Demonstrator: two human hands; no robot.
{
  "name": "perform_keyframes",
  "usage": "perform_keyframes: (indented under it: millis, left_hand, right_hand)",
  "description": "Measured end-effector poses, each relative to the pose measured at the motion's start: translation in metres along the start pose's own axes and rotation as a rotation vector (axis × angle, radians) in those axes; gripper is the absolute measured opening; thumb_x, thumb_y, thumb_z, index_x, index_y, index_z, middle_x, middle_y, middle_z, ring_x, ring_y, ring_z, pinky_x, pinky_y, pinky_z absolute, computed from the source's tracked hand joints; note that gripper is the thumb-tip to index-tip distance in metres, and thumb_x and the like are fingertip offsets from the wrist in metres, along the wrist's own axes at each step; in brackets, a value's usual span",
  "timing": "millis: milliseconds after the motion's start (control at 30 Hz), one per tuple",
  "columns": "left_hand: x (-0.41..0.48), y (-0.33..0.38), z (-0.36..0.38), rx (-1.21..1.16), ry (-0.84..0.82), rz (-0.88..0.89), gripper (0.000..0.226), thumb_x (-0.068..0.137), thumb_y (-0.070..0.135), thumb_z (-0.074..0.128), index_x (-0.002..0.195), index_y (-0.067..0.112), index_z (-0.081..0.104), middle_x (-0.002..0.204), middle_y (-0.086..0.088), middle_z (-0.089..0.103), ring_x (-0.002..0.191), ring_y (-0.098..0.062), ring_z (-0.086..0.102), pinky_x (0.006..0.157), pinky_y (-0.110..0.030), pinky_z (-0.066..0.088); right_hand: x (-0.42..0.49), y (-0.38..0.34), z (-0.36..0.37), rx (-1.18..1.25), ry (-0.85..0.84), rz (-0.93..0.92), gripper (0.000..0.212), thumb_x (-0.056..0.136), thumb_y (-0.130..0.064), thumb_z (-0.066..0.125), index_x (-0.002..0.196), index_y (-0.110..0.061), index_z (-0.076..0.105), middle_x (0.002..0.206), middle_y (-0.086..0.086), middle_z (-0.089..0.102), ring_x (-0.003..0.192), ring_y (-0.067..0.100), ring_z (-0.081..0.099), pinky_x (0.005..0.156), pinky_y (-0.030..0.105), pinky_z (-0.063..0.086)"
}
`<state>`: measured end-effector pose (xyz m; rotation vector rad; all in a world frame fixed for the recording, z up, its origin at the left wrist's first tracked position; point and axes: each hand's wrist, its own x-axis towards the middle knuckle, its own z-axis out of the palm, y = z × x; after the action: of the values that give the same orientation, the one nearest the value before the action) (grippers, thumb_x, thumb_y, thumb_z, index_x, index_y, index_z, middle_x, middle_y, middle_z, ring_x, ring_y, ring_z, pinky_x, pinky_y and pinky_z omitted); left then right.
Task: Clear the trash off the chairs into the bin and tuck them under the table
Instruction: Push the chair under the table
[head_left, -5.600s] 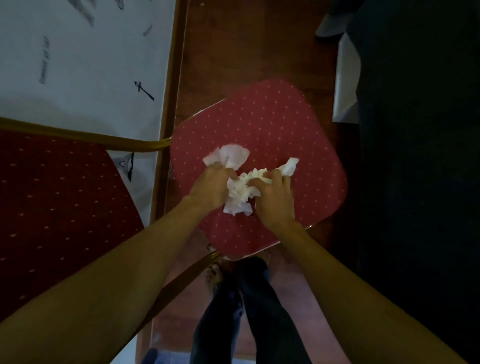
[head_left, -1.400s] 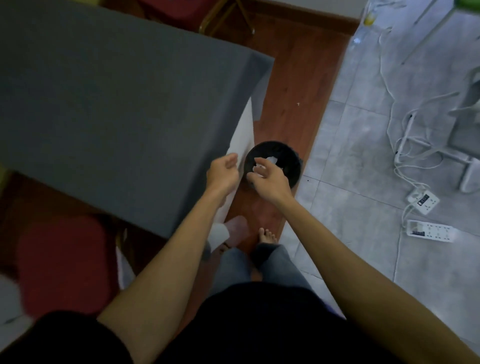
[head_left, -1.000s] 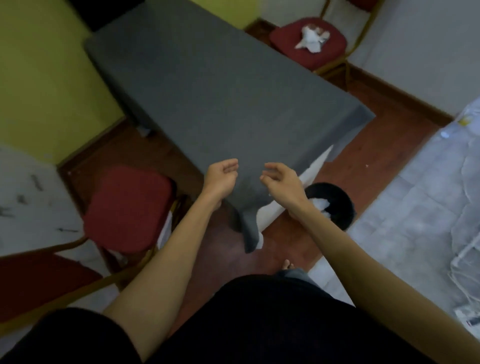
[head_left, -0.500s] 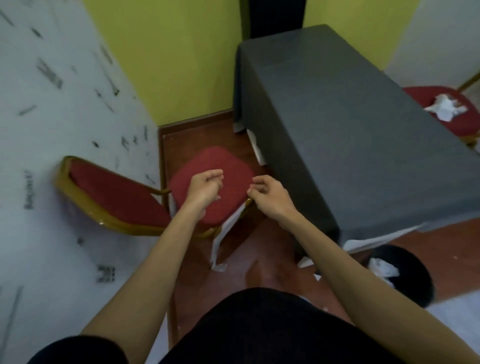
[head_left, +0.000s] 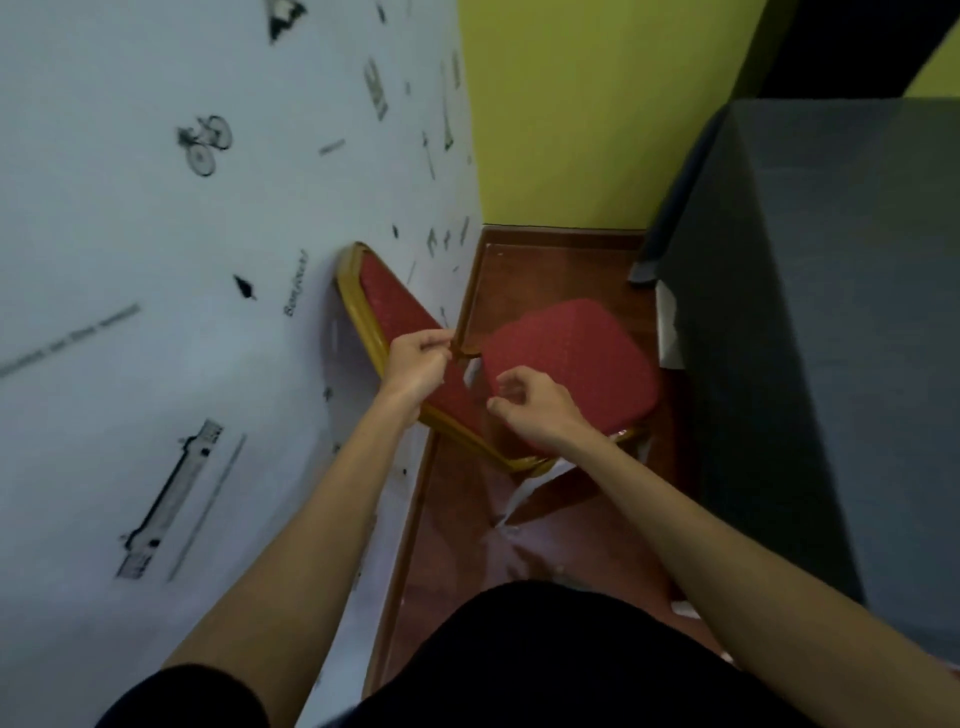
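A red padded chair with a gold frame stands between the wall and the table, its seat (head_left: 571, 358) bare of trash and its backrest (head_left: 387, 306) against the wall. My left hand (head_left: 415, 358) hovers over the backrest's lower edge, fingers loosely curled and holding nothing. My right hand (head_left: 530, 405) hangs above the seat's near edge, fingers half curled and empty. The table under a grey cloth (head_left: 821, 322) fills the right side. The bin is out of view.
A white wall with black drawings (head_left: 182, 260) runs along the left, a yellow-green wall (head_left: 582, 114) closes the far end. Red-brown wooden floor (head_left: 545, 260) shows around the chair. White paper strips (head_left: 524, 493) hang under the seat's front.
Tissue once gathered from the seat was dropped into the black bin. Since then the view has swung left to the cleared chair, and both empty hands have come closer to it.
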<state>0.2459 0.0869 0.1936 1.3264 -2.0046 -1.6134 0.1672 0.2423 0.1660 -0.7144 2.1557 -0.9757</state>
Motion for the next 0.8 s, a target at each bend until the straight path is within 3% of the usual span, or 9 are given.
perform_keyframes:
  millis: [100, 200, 267, 333, 433, 533, 633, 733, 800]
  left_hand:
    - [0.012, 0.006, -0.033, 0.004, 0.125, 0.001, 0.031, 0.094, 0.01, 0.059, 0.122, 0.017, 0.07, 0.122, 0.0, 0.068, 0.096, -0.008, 0.062, 0.097, -0.044, 0.055]
    - [0.023, 0.011, -0.061, -0.015, 0.244, 0.011, 0.031, 0.093, 0.009, 0.057, 0.12, 0.015, 0.071, 0.125, -0.002, 0.068, 0.109, -0.016, 0.063, 0.1, -0.042, 0.053]
    - [0.028, 0.009, -0.075, -0.024, 0.327, 0.0, 0.032, 0.091, 0.009, 0.055, 0.116, 0.016, 0.073, 0.121, -0.002, 0.07, 0.107, -0.017, 0.064, 0.097, -0.04, 0.055]
    - [0.029, 0.003, -0.082, -0.019, 0.381, -0.006, 0.03, 0.09, 0.011, 0.053, 0.109, 0.019, 0.075, 0.113, 0.0, 0.072, 0.099, -0.016, 0.065, 0.093, -0.038, 0.056]
    - [0.037, -0.009, -0.09, -0.015, 0.411, -0.048, 0.032, 0.092, 0.014, 0.055, 0.121, 0.015, 0.07, 0.124, -0.003, 0.068, 0.114, -0.022, 0.062, 0.102, -0.041, 0.051]
    - [0.055, -0.008, -0.097, -0.01, 0.369, -0.082, 0.045, 0.093, 0.013, 0.058, 0.138, 0.01, 0.057, 0.137, -0.007, 0.06, 0.127, -0.023, 0.055, 0.104, -0.034, 0.045]
    - [0.08, 0.0, -0.098, -0.004, 0.284, -0.083, 0.054, 0.091, 0.01, 0.061, 0.143, 0.004, 0.049, 0.135, -0.009, 0.058, 0.128, -0.025, 0.054, 0.093, -0.027, 0.043]
    - [0.104, 0.007, -0.099, 0.033, 0.171, -0.062, 0.033, 0.086, 0.007, 0.062, 0.119, 0.003, 0.063, 0.107, -0.007, 0.068, 0.099, -0.024, 0.067, 0.066, -0.023, 0.049]
    - [0.122, 0.007, -0.101, 0.01, 0.1, -0.077, 0.024, 0.088, 0.011, 0.066, 0.112, 0.009, 0.064, 0.103, -0.006, 0.069, 0.086, -0.018, 0.066, 0.066, -0.027, 0.052]
  right_hand:
    - [0.023, -0.022, 0.018, -0.041, -0.106, -0.058, 0.048, 0.093, -0.034, 0.071, 0.137, -0.017, 0.06, 0.132, 0.003, 0.069, 0.124, 0.019, 0.063, 0.096, 0.022, 0.043]
    - [0.046, -0.042, 0.035, -0.082, -0.192, -0.118, 0.053, 0.092, -0.037, 0.07, 0.139, -0.017, 0.057, 0.136, 0.004, 0.065, 0.127, 0.021, 0.061, 0.102, 0.029, 0.047]
    - [0.058, -0.054, 0.048, -0.127, -0.249, -0.148, 0.057, 0.091, -0.04, 0.07, 0.14, -0.016, 0.055, 0.138, 0.005, 0.063, 0.127, 0.023, 0.06, 0.104, 0.034, 0.049]
    - [0.065, -0.059, 0.06, -0.176, -0.282, -0.166, 0.059, 0.09, -0.045, 0.071, 0.139, -0.017, 0.055, 0.132, 0.004, 0.065, 0.121, 0.024, 0.062, 0.096, 0.035, 0.051]
    - [0.075, -0.066, 0.078, -0.215, -0.306, -0.166, 0.058, 0.087, -0.051, 0.071, 0.13, -0.018, 0.052, 0.115, 0.001, 0.064, 0.105, 0.024, 0.064, 0.081, 0.035, 0.052]
    - [0.088, -0.079, 0.091, -0.23, -0.243, -0.124, 0.06, 0.083, -0.057, 0.072, 0.12, -0.019, 0.044, 0.112, 0.004, 0.059, 0.1, 0.025, 0.062, 0.085, 0.044, 0.056]
    - [0.1, -0.092, 0.102, -0.276, -0.184, -0.047, 0.071, 0.08, -0.06, 0.072, 0.128, -0.017, 0.042, 0.124, 0.01, 0.055, 0.112, 0.034, 0.059, 0.087, 0.044, 0.052]
    - [0.112, -0.099, 0.116, -0.319, -0.17, 0.06, 0.077, 0.083, -0.057, 0.07, 0.138, -0.015, 0.036, 0.135, 0.014, 0.049, 0.122, 0.04, 0.055, 0.095, 0.049, 0.05]
    - [0.12, -0.104, 0.12, -0.328, -0.172, 0.123, 0.08, 0.082, -0.052, 0.071, 0.141, -0.014, 0.032, 0.138, 0.016, 0.046, 0.124, 0.041, 0.053, 0.099, 0.051, 0.05]
